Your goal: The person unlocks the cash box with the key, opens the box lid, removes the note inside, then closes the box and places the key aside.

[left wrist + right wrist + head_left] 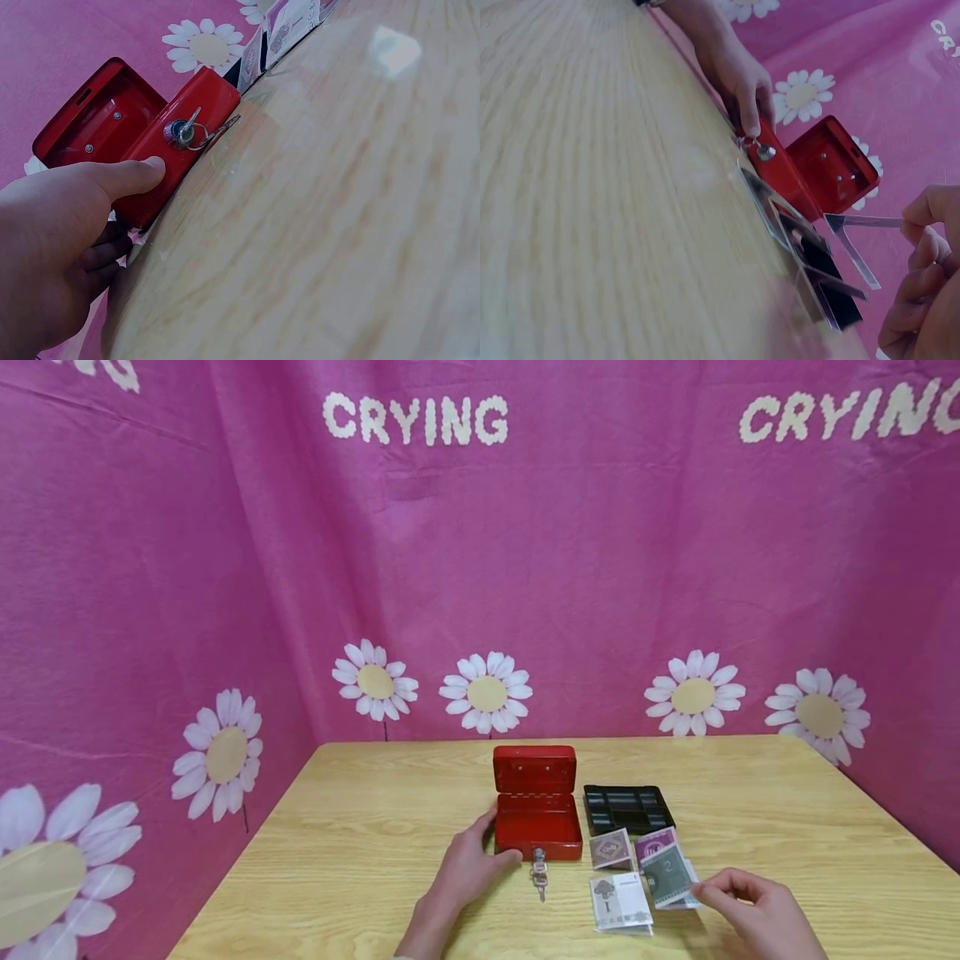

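A small red cash box (537, 827) stands with its lid raised, its inside bare. My left hand (468, 864) holds it at the front left corner, thumb (142, 174) on the front face and fingers along the left side. A key ring with keys (540, 885) hangs from the lock (178, 133). On the right, my right hand (757, 910) pinches a folded green banknote (667, 877) marked 2 by its edge. In the right wrist view this folded note (859, 238) is raised, its halves spread in a V.
Right of the box lies a black compartment tray (628, 810). Nearer me are a brownish folded note (611, 849), a white note (621, 900) marked 1 and a purple note (656, 842) partly behind the green one. A pink daisy-print cloth (570, 568) hangs behind the wooden table (360, 843).
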`<state>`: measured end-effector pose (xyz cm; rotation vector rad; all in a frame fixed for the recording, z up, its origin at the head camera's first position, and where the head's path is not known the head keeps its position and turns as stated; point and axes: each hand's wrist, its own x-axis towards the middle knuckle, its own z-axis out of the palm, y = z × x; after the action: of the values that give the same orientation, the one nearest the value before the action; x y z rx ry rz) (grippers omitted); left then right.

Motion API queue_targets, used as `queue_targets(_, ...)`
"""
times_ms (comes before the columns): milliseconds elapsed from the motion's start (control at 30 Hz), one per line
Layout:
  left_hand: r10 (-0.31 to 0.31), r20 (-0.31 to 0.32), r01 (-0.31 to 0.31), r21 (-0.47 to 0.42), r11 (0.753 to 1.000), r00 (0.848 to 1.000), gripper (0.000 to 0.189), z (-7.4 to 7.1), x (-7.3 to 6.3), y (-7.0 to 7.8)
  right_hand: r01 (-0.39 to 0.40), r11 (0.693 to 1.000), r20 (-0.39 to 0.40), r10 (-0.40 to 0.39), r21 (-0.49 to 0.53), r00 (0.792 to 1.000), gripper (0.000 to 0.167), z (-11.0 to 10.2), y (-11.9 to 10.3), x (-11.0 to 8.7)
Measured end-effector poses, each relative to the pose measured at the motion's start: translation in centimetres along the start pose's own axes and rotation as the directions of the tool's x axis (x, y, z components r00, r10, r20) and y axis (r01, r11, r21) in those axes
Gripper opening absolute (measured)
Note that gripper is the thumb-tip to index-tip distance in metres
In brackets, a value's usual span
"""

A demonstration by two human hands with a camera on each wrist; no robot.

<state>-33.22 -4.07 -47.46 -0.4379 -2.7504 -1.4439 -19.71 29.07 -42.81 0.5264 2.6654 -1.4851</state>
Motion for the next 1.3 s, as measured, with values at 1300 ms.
queue_targets(1300,0.014,-0.003,-0.014,0.003,1.000,1.000,0.084,0.0,-0.2,0.1,0.059,0.986,0.064,-0.050,-0.155,0.997,0.051,-1.1,1.1,0.9)
